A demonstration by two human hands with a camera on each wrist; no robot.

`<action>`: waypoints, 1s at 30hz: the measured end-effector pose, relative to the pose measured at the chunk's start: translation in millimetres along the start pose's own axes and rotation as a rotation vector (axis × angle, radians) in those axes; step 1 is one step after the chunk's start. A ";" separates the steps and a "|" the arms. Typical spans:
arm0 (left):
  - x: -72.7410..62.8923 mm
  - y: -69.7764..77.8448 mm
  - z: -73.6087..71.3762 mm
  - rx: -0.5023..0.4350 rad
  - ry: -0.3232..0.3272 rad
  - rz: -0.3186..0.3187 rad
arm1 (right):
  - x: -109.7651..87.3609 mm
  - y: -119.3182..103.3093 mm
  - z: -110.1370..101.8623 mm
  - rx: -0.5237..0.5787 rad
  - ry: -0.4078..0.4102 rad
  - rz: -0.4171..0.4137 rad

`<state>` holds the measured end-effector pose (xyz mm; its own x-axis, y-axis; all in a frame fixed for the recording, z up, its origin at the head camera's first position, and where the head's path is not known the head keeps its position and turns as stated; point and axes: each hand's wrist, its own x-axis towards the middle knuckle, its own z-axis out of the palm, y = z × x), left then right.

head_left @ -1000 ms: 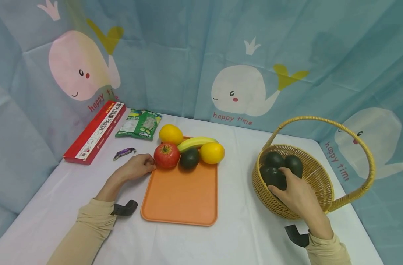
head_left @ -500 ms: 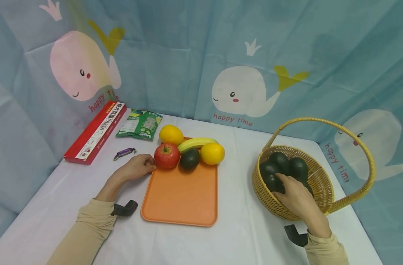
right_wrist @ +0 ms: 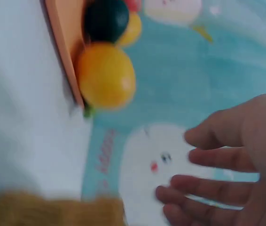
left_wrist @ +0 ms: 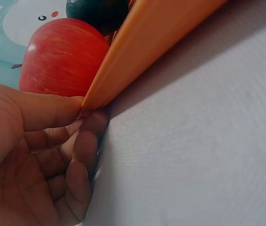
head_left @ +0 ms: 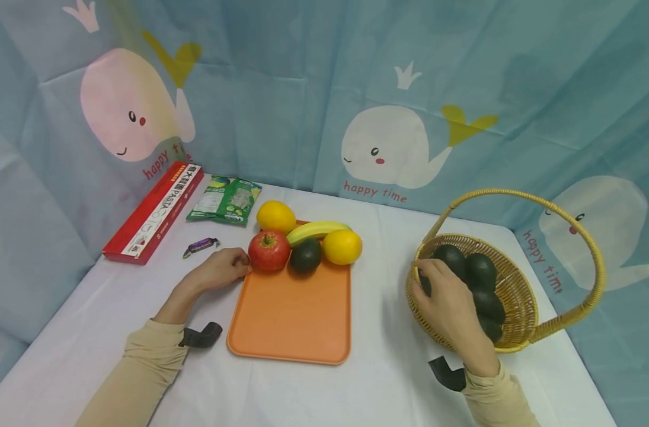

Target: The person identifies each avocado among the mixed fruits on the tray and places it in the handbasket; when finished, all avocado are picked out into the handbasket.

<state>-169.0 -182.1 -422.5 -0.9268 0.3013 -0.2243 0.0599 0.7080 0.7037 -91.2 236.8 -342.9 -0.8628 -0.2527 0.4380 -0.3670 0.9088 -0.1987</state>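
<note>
My left hand (head_left: pixel 221 273) pinches the left edge of the orange tray (head_left: pixel 297 320) between thumb and fingers, beside a red apple (left_wrist: pixel 65 59). At the far end of the tray lie the apple, a banana (head_left: pixel 319 229), a dark green avocado (head_left: pixel 305 256) and a yellow fruit (head_left: pixel 342 247). Over the left rim of the wicker basket (head_left: pixel 524 296) is my right hand (head_left: pixel 449 302), and the right wrist view shows its fingers (right_wrist: pixel 217 188) relaxed with nothing between them. Several dark avocados (head_left: pixel 481 273) lie in the basket; the hand partly hides some of them.
Another yellow fruit (head_left: pixel 275 217) sits at the tray's far left corner. Farther left are a purple-wrapped candy (head_left: pixel 201 246), a green snack bag (head_left: pixel 225 200) and a red pasta box (head_left: pixel 153 213). The basket's tall handle (head_left: pixel 585 237) arches over it. Whale-print curtains (head_left: pixel 281 107) enclose the table.
My right hand has moved left from among the avocados to the basket's left rim. The avocados have shifted and spread apart. My left hand stays at the tray's edge.
</note>
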 end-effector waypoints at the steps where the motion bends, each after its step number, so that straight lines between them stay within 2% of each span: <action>1: -0.1 0.0 -0.3 0.005 0.005 0.003 | 3.2 -6.0 6.3 0.013 0.012 -0.042; 3: -0.5 -0.2 -0.8 0.012 0.011 0.011 | 9.8 -17.6 20.2 0.035 -0.002 -0.129; 8: -1.8 0.6 -0.8 0.000 0.001 0.003 | 24.8 -46.0 55.9 0.096 -0.156 -0.365; 12: -1.9 0.9 -0.2 -0.012 -0.003 0.007 | 33.7 -64.7 76.5 0.084 -0.215 -0.494; 20: -2.3 0.7 0.0 -0.015 -0.002 0.005 | 49.7 -86.3 97.1 -0.019 -0.236 -0.585; 25: -1.9 -1.1 1.4 -0.010 -0.002 0.006 | 55.3 -89.7 107.4 -0.073 -0.273 -0.601; 30: -0.9 0.0 0.2 0.001 0.002 0.016 | 59.5 -89.4 111.5 -0.074 -0.210 -0.604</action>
<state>-168.1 -182.2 -422.5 -0.9264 0.3114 -0.2118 0.0750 0.7036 0.7066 -148.5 103.5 -396.9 -0.5642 -0.7797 0.2714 -0.7909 0.6048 0.0932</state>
